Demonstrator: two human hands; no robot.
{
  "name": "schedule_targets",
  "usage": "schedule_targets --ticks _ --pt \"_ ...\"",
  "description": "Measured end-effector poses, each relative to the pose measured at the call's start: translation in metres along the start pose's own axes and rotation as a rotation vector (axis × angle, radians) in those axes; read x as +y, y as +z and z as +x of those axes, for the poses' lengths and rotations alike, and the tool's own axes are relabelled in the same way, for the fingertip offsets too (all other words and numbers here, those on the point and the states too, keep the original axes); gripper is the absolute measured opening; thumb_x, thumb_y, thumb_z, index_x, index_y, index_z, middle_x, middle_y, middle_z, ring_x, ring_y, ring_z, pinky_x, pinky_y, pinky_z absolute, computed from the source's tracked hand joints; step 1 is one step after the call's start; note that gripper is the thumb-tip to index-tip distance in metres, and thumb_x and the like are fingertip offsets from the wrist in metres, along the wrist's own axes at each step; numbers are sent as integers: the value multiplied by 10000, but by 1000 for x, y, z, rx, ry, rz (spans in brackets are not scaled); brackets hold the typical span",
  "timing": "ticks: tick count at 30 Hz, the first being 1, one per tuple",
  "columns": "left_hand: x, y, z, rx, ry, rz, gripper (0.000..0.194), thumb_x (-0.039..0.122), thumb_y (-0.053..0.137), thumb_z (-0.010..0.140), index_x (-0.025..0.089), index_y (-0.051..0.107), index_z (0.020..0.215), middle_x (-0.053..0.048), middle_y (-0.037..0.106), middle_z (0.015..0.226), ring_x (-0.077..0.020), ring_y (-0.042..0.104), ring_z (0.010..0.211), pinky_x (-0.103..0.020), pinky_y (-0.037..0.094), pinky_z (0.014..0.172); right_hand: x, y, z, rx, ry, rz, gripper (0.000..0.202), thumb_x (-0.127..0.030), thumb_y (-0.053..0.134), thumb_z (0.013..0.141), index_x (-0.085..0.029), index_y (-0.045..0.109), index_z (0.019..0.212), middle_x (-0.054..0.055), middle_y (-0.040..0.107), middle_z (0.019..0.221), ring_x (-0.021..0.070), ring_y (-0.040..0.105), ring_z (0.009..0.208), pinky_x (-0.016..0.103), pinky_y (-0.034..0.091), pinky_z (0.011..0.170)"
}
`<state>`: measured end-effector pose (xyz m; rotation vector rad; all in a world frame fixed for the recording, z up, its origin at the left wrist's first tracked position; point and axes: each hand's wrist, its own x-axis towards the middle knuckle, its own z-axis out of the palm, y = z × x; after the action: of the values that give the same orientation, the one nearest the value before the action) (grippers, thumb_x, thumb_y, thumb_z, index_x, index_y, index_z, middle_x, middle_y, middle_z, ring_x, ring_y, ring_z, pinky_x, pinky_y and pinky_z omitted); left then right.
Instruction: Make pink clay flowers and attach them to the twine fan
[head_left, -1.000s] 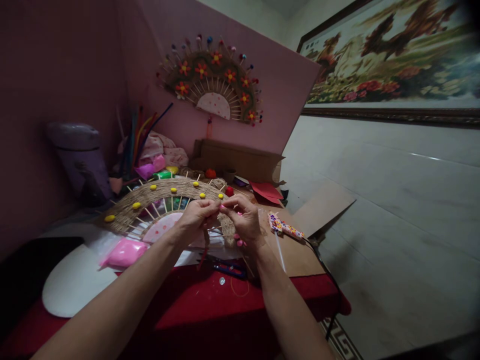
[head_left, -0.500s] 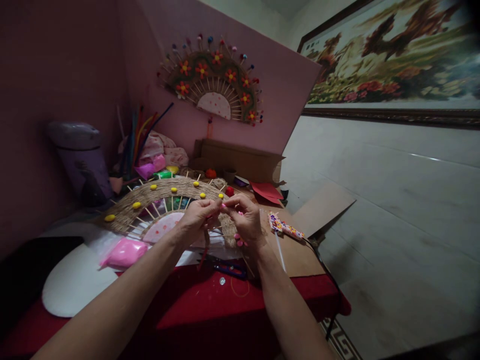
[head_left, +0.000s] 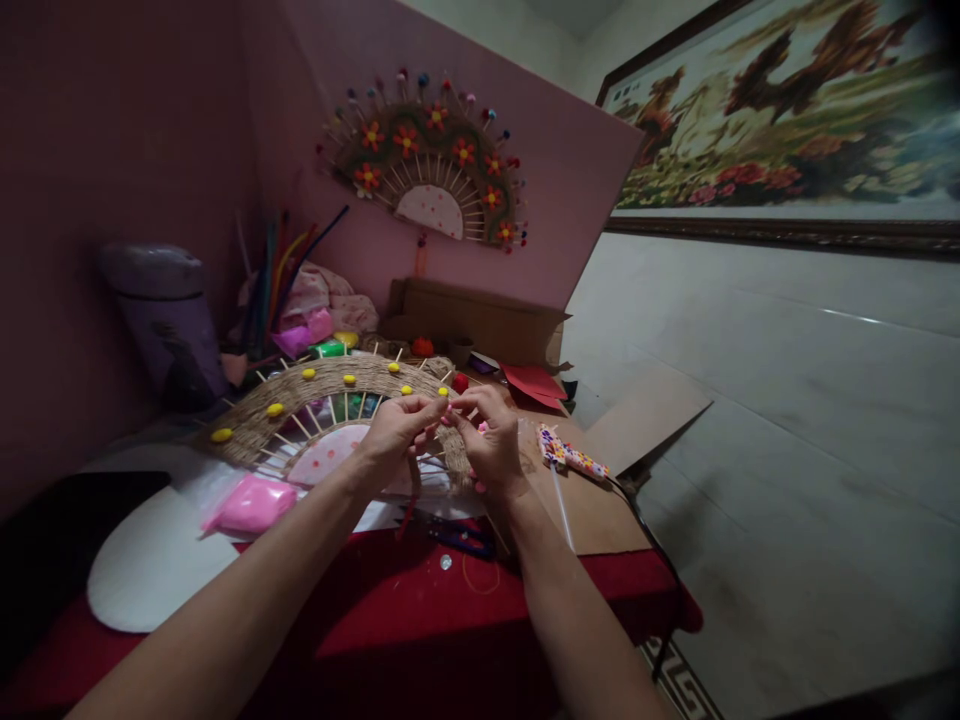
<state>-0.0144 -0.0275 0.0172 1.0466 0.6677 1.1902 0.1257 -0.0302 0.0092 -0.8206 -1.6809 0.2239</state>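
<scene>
Pink pack (head_left: pixel 251 503) on table, just below the twine fan (head_left: pixel 244 428) with yellow dots. Left hand (head_left: pixel 396 437) pinched narrow at pink bit (head_left: pixel 448 410), which sits between both hands' fingertips, over fan's right part. Right hand (head_left: pixel 491 440) pinched on it too. Glue gun (head_left: pixel 576 460) on cardboard (head_left: pixel 604 520).

Quantities visible on the red cloth-covered worktop (head_left: pixel 375 610): one semicircular twine-wrapped fan (head_left: pixel 251 425), seven yellow oval pieces (head_left: pixel 275 410) on its band, one glossy pink packet (head_left: pixel 251 504), one flower-patterned glue gun (head_left: pixel 583 463) near the right edge, and one pair of blue-handled scissors (head_left: pixel 469 542) and one clear round gem (head_left: pixel 445 562) toward the front edge. The pink panel (head_left: pixel 555 200) carries one brown semicircular fan (head_left: pixel 431 210) with eight orange, yellow-centred flowers (head_left: pixel 406 141); the pale tiled wall (head_left: pixel 787 340) carries one dark-framed picture (head_left: pixel 780 120).
</scene>
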Motion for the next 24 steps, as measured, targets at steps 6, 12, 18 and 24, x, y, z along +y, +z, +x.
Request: schedule_targets --ticks 6,12,18,24 --pt "0 -1 -1 -60 16 26 395 422 786 595 121 533 558 62 376 431 -17 278 368 -180 139 377 -1 -2 -1 -35 -37 -66 50 -219 615 820 -206 630 865 23 585 868 123 543 722 246 424 588" --pt "0 -1 1 -39 33 26 419 454 774 601 127 520 539 59 371 427 -19 269 371 -183 127 378 1 -1 -2 -30 -44 -61 45 -228 619 819 -219 650 851 30 583 887 130 560 748 246 439 596" --pt "-2 -2 1 -28 40 46 417 480 767 601 106 583 581 62 363 424 -17 263 374 -183 135 380 1 -1 -3 -14 -70 -41 55 -210 618 819 -221 659 854 26 589 866 126 567 735 241 445 584" --pt "-1 -1 1 -13 58 40 445 472 777 585 129 503 515 57 382 420 -12 259 355 -186 125 367 0 -3 -1 -27 -50 -33 38 -222 629 810 -216 658 835 21 606 832 128 562 718 249 435 587"
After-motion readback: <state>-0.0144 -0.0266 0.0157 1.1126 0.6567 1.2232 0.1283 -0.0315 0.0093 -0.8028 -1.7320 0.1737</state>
